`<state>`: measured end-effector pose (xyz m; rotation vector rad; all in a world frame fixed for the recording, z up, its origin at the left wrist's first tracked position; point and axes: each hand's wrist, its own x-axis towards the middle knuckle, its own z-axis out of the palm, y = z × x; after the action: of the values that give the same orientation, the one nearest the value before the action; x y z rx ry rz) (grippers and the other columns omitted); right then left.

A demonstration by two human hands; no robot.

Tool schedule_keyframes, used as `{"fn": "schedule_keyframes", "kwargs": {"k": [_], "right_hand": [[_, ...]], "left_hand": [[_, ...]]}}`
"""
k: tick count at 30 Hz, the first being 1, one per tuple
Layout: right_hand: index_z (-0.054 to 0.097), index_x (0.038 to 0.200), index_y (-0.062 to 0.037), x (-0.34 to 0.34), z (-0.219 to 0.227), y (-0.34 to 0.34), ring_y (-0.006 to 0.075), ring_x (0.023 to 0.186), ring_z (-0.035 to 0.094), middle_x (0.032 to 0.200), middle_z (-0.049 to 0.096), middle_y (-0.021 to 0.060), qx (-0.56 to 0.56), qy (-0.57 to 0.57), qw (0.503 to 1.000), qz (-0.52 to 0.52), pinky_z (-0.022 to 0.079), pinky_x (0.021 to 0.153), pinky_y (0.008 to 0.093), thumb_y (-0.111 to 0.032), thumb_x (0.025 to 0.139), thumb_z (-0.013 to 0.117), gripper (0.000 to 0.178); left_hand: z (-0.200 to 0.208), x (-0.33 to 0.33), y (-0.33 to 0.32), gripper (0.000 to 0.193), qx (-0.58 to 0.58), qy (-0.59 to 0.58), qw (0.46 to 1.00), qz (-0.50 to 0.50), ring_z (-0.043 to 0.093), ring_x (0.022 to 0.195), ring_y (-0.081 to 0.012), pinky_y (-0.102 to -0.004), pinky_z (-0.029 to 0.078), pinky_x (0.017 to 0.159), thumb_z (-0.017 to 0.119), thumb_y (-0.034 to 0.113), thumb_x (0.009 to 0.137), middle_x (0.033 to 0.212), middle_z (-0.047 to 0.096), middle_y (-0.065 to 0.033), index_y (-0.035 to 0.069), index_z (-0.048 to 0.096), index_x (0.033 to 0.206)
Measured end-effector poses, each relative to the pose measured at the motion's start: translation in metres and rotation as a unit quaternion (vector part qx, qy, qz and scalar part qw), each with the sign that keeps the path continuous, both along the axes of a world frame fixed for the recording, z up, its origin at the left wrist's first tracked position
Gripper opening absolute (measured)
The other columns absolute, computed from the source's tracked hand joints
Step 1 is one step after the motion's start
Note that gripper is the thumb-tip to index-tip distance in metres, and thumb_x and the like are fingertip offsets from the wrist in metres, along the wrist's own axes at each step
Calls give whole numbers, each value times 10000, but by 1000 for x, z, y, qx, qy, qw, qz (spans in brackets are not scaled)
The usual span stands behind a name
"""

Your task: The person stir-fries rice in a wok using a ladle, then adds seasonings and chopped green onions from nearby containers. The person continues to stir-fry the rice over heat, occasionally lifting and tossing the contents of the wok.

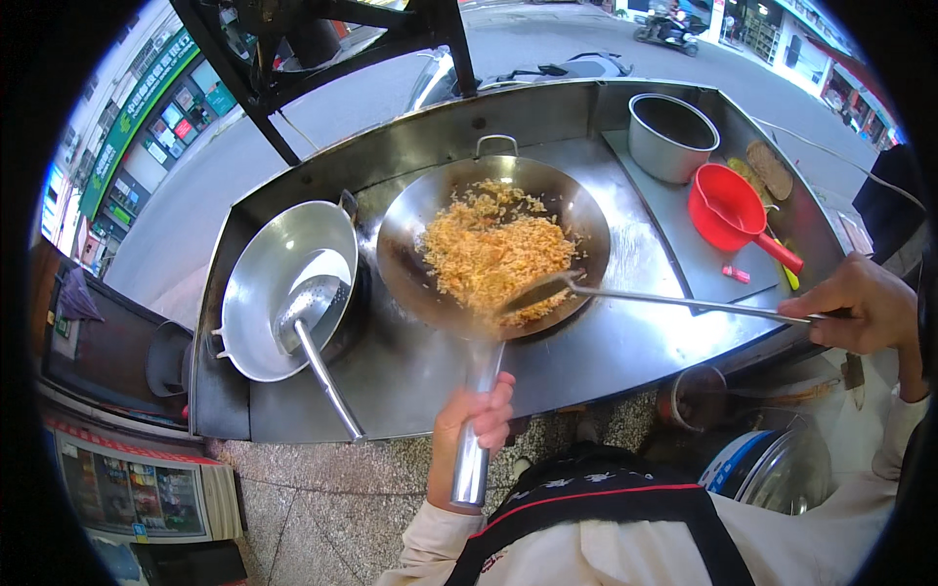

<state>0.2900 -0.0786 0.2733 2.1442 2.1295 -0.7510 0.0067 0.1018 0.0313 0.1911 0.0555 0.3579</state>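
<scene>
Fried rice lies heaped in a steel wok at the middle of the metal counter. My left hand is closed round the wok's thick metal handle, near the counter's front edge. My right hand grips the end of a long-handled ladle. Its bowl rests at the rice's near right side, inside the wok. Steam blurs the wok's near rim. To the left sits a second, two-eared metal pan with a perforated skimmer leaning in it.
On the counter's right stand a deep metal pot and a red plastic dipper. A small red-pink item lies below the dipper. A raised metal rim borders the far side. Black metal framework rises at the back left.
</scene>
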Motion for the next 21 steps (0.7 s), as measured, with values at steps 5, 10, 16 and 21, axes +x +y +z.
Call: {"fn": "schedule_keyframes", "kwargs": {"k": [5,10,16,21], "right_hand": [[601,1161,-93,3,-57,14,226,549,580,643,598,95,124,-126,984,15,421,500,321,-58,802,576,361],[558,1179,-130,4,-97,-21,229,568,583,646,572,85,38,-275,960,-24,426,514,354,-35,775,607,417],[564,1185,-87,-4,-92,-17,270,655,604,703,603,127,-27,-172,983,-53,449,566,376,-32,749,601,441],[547,1185,-15,20,-137,-21,154,512,561,684,594,86,91,171,966,-174,448,462,286,-33,807,536,378]], "left_hand": [[-8,29,15,389,-43,37,995,83,491,598,-73,-197,428,438,520,61,800,906,485,-107,-124,406,1123],[-41,10,-1,429,118,147,978,91,516,603,-78,-212,454,452,501,23,771,1063,522,-159,-68,410,1180],[-53,2,11,373,-26,62,997,23,457,544,-83,-221,431,418,476,24,814,800,435,-79,-147,386,1133],[-59,17,15,353,-23,64,997,23,450,540,-85,-223,429,425,474,14,808,792,436,-73,-139,407,1120]]}}
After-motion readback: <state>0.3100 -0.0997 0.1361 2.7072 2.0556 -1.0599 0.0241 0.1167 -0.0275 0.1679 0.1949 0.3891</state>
